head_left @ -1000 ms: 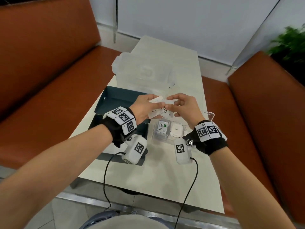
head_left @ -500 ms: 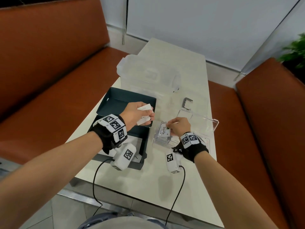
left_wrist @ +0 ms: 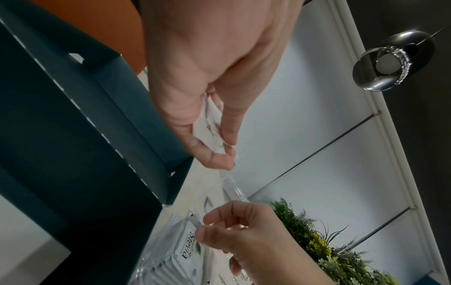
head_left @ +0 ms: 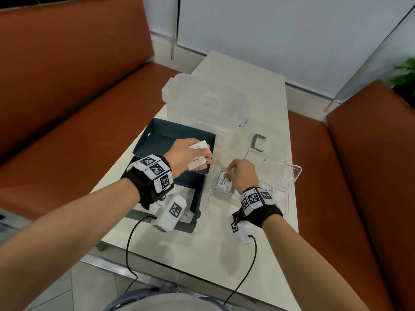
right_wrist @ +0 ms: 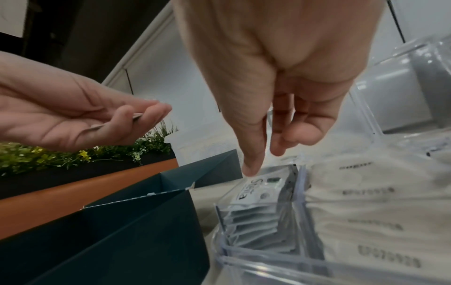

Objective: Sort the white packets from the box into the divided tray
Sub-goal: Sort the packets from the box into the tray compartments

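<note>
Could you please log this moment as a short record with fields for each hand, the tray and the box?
left hand: holds white packets above the box
right hand: fingertips on the top Stevia packet in the tray
tray: clear, divided; left compartment holds a stack of packets
box: dark teal, open, left of the tray
table: pale, carries box and tray

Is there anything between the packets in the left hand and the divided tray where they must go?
Mostly no. The left hand holds white packets over the dark box, and the table gap to the clear divided tray looks free. Only the right hand is at the tray's left compartment, fingers on the Stevia packets.
</note>
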{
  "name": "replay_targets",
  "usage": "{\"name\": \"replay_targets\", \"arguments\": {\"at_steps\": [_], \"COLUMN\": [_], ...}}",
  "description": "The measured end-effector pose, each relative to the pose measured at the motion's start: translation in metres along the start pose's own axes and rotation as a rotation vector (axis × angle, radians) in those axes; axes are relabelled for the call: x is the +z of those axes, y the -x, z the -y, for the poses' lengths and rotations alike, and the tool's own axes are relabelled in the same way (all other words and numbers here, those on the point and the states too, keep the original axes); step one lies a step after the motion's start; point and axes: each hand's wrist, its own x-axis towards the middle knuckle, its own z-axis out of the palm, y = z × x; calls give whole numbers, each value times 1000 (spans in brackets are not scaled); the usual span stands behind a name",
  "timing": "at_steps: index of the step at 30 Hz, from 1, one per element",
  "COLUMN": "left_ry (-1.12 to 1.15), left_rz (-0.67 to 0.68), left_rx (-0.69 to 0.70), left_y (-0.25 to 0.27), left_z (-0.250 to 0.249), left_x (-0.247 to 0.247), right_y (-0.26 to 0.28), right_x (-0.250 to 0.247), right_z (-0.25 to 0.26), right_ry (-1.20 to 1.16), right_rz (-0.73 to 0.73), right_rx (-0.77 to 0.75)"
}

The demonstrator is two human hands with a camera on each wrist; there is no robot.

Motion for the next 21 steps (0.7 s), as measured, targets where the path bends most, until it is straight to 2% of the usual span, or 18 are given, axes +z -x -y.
{"name": "replay_targets", "arguments": {"at_steps": [4, 9, 13, 15, 19, 21], "left_ry": [86, 233, 193, 154, 99, 73], "left_rz": [20, 124, 169, 194, 189, 177], "left_rx": [-70, -133, -140, -127, -98, -84], "left_y": [-3, 0, 1, 2, 0, 0], "left_z": [-3, -6, -7, -6, -3, -2], "left_x": [6, 11, 14, 16, 20, 24], "right_y": [6, 10, 10, 8, 8, 10], "right_x": [2, 7, 3, -2, -24, -38], "right_z": [1, 2, 0, -2, 3, 7], "right_ry": [142, 155, 148, 75, -196, -334], "right_rz": [114, 88, 94, 41, -174, -203], "right_rx": [-57, -67, -98, -115, -151, -129]}}
